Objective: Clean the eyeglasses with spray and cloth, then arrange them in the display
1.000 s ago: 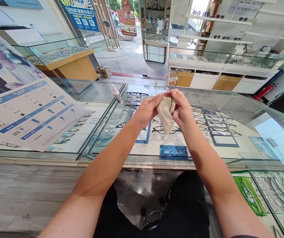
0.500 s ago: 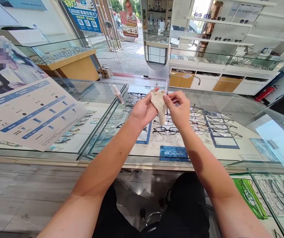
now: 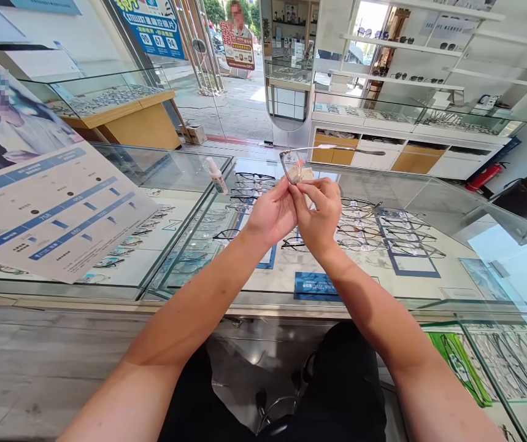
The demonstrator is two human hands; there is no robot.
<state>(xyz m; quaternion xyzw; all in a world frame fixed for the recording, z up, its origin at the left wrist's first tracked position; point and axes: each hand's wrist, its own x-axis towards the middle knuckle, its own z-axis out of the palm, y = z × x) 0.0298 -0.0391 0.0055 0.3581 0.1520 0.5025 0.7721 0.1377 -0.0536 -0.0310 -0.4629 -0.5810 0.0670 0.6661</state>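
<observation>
My left hand [image 3: 271, 213] and my right hand [image 3: 319, 212] are pressed together above the glass counter [image 3: 184, 178]. Both are closed on a thin-framed pair of glasses [image 3: 293, 164]. One lens stands up above my fingers and a temple [image 3: 353, 149] stretches off to the right. A beige cloth [image 3: 303, 175] is bunched between my fingertips against the lens, mostly hidden by my fingers.
A small white spray bottle [image 3: 216, 175] stands on the counter left of my hands. A large printed price sheet [image 3: 46, 209] leans at the left. Rows of glasses [image 3: 383, 233] lie under the glass. More display cases and shelves line the back wall.
The cloth hung loose from my hands before. It is now bunched up small, and the glasses have turned so the lens stands upright with the temple pointing right. My hands moved closer together.
</observation>
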